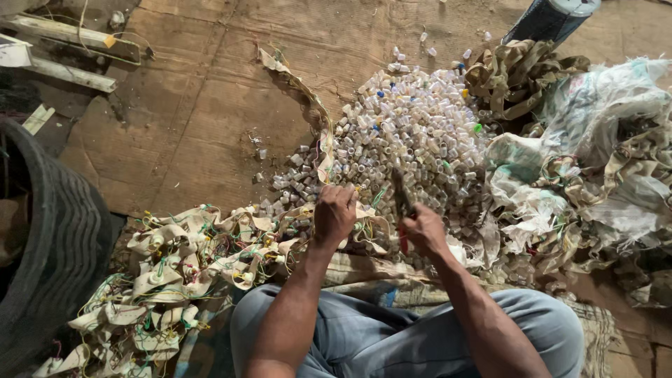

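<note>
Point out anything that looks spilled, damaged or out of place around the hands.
A few small plastic caps lie scattered apart from the main heap of caps. The cardboard sheet underneath is worn and cracked. The left hand pinches a beige strip; the right hand holds a cutting tool.

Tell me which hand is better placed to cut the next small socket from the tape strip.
Probably the right hand: it already holds the red-handled cutter, blade pointing toward the pile of sockets. The left hand grips the tape strip, so it can only feed it.
</note>
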